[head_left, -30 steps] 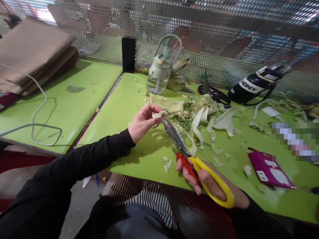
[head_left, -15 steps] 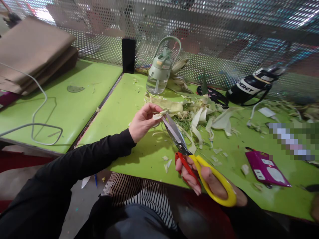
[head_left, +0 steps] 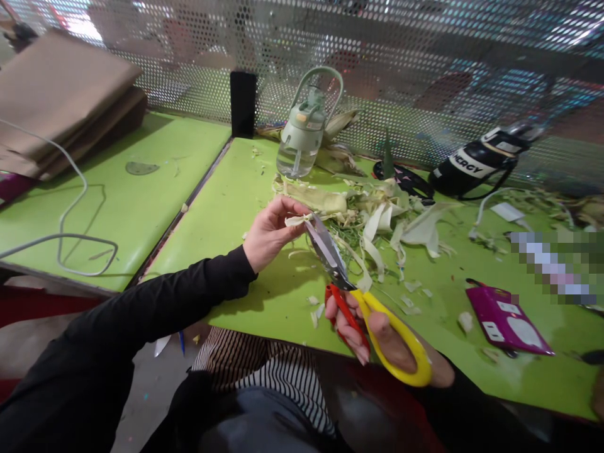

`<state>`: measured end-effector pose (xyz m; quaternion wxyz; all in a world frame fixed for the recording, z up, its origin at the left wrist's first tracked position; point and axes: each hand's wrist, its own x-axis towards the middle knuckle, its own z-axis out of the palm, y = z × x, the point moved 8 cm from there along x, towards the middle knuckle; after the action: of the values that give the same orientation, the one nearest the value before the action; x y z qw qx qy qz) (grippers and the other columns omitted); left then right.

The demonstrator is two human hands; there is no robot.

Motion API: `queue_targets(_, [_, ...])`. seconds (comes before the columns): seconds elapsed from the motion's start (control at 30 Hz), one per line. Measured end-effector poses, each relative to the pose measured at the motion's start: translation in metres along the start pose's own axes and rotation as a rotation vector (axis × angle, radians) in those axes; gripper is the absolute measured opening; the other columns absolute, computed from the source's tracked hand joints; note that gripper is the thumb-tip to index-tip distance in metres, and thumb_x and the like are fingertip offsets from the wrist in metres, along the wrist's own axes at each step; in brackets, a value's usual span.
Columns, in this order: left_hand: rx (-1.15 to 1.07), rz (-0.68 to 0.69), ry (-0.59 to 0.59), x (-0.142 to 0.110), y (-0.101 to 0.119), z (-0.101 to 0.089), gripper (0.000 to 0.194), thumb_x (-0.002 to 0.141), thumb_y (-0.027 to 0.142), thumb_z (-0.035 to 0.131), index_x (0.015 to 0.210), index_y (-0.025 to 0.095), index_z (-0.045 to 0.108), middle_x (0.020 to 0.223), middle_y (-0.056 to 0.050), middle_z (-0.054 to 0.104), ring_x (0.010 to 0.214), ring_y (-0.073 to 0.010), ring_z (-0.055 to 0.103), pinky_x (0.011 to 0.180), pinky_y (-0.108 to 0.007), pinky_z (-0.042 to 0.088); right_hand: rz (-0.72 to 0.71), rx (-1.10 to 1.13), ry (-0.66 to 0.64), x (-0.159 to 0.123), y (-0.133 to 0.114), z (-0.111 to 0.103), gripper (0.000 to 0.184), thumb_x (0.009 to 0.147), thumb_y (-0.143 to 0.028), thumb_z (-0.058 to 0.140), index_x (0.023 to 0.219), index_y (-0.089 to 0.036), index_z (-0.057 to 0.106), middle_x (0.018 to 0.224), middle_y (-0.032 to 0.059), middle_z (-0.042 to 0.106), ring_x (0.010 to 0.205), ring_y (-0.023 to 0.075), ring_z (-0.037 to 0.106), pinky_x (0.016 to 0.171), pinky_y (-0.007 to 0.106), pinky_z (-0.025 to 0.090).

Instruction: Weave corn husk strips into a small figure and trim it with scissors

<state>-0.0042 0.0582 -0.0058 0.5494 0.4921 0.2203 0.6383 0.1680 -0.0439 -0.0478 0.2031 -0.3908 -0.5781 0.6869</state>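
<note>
My left hand [head_left: 274, 231] pinches a small pale strip of husk [head_left: 297, 220] above the green table. In my right hand [head_left: 352, 324] is a pair of scissors [head_left: 330, 261], with one red and one yellow handle. The blades point up and left, and their tips meet the strip at my left fingertips. Whether the blades are fully closed I cannot tell. Just beyond lies a heap of cut husk pieces [head_left: 377, 217] and thin green shreds. Smaller scraps [head_left: 316, 313] lie near the table's front edge.
A pale green water bottle [head_left: 302, 135] stands behind the heap, beside an upright black phone-like slab [head_left: 243, 104]. A black bottle [head_left: 476, 163] leans at the back right. On the right lies a purple packet [head_left: 509, 319]; folded brown cardboard [head_left: 66, 94] and a cable [head_left: 87, 182] lie left.
My right hand and the scissors' handles have shifted slightly left, and the handles look closer together. The pale strip has turned a little in my left fingers.
</note>
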Motion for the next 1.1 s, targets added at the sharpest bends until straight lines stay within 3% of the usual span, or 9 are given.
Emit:
queue_targets(0.17, [0.034,0.026,-0.013,0.001,-0.003,-0.003,0.035,0.075,0.039,0.085,0.089,0.018,0.061,0.088,0.001,0.065,0.078,-0.0095,0.062,0.073,-0.023,0.054,0.163,0.206,0.061,0.004,0.009,0.002,0.060,0.064,-0.069,0.076,0.089,-0.017,0.060,0.051,-0.0077,0.049,0.036,0.0042,0.037,0.034,0.017,0.037])
queue_targets(0.37, [0.007,0.025,-0.017,0.000,-0.005,-0.001,0.033,0.075,0.036,0.085,0.088,0.018,0.060,0.087,0.002,0.065,0.077,-0.0081,0.064,0.073,-0.021,0.055,0.260,0.258,0.144,0.002,0.012,0.002,0.041,0.064,-0.053,0.072,0.082,-0.017,0.061,0.042,-0.0084,0.046,0.030,0.0046,0.036,0.031,0.016,0.034])
queue_targets(0.53, [-0.004,-0.038,0.002,-0.001,-0.008,-0.001,0.035,0.074,0.038,0.085,0.088,0.017,0.060,0.083,0.002,0.065,0.075,-0.0082,0.064,0.071,-0.022,0.054,0.257,0.149,0.116,-0.002,0.014,0.001,0.047,0.069,-0.063,0.066,0.083,-0.020,0.057,0.043,-0.0089,0.043,0.030,0.0061,0.034,0.031,0.019,0.029])
queue_targets(0.6, [0.004,-0.070,0.020,-0.002,-0.008,-0.002,0.035,0.074,0.037,0.085,0.088,0.017,0.061,0.083,0.002,0.065,0.073,-0.0079,0.063,0.068,-0.021,0.052,0.190,0.003,0.125,-0.006,0.006,-0.002,0.057,0.072,-0.074,0.062,0.088,-0.020,0.057,0.048,-0.0085,0.044,0.034,0.0058,0.034,0.035,0.020,0.029])
queue_targets(0.7, [-0.040,-0.137,0.032,-0.002,-0.012,-0.001,0.034,0.073,0.032,0.086,0.092,0.018,0.061,0.080,0.003,0.066,0.064,-0.0066,0.060,0.060,-0.020,0.048,0.040,-0.151,0.132,-0.012,-0.008,-0.006,0.067,0.076,-0.083,0.055,0.098,-0.020,0.056,0.059,-0.0059,0.048,0.046,0.0069,0.040,0.047,0.022,0.038])
queue_targets(0.83, [-0.130,-0.205,0.045,-0.002,-0.020,0.000,0.036,0.073,0.030,0.085,0.100,0.018,0.063,0.079,0.001,0.070,0.067,-0.0095,0.064,0.058,-0.021,0.047,-0.072,-0.067,0.080,-0.015,-0.008,-0.007,0.073,0.077,-0.090,0.042,0.100,-0.021,0.053,0.062,-0.0063,0.042,0.048,0.0076,0.036,0.046,0.023,0.039])
queue_targets(1.1, [-0.137,-0.188,0.072,-0.002,-0.017,-0.003,0.031,0.071,0.025,0.085,0.092,0.018,0.064,0.078,0.003,0.070,0.065,-0.0072,0.061,0.059,-0.020,0.046,-0.060,-0.120,0.065,-0.014,0.000,-0.006,0.071,0.084,-0.085,0.035,0.105,-0.019,0.052,0.063,-0.0058,0.045,0.047,0.0068,0.037,0.049,0.021,0.040])
